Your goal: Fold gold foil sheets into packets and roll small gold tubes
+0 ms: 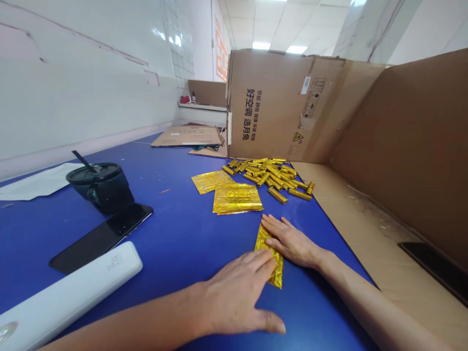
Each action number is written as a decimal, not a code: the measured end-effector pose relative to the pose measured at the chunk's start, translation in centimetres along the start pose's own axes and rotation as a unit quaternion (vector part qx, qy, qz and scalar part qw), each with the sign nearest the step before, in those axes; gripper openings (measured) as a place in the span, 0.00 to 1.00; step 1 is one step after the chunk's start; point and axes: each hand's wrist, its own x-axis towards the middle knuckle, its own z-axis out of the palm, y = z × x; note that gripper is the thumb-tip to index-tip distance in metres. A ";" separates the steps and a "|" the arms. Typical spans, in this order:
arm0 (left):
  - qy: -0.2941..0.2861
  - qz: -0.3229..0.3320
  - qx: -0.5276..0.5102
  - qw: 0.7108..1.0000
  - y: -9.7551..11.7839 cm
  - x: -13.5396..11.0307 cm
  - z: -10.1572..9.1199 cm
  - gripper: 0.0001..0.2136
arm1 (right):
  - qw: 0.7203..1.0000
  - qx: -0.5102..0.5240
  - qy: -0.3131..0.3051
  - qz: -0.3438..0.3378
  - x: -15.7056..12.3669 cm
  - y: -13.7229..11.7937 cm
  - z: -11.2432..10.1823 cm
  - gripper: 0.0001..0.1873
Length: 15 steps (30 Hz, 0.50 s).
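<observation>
A gold foil sheet, narrow and lying lengthwise away from me, is flat on the blue table, partly covered by both hands. My right hand rests on its far part with the fingers stretched out. Over its near left part lies my left hand, fingers extended and thumb spread to the right. Just beyond is a small stack of gold foil sheets, with another foil sheet behind it on the left. Several rolled gold foil tubes are heaped farther back.
On the left stand a dark lidded cup with a straw, a black phone and a long white device. A big cardboard box walls off the back and right. Flat cardboard lies at the far left.
</observation>
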 end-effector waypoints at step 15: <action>0.011 0.069 0.078 0.994 -2.2 0.3 -0.8 0.31 | 1.000 0.018 -0.005 -0.014 0.0 0.4 0.0 0.29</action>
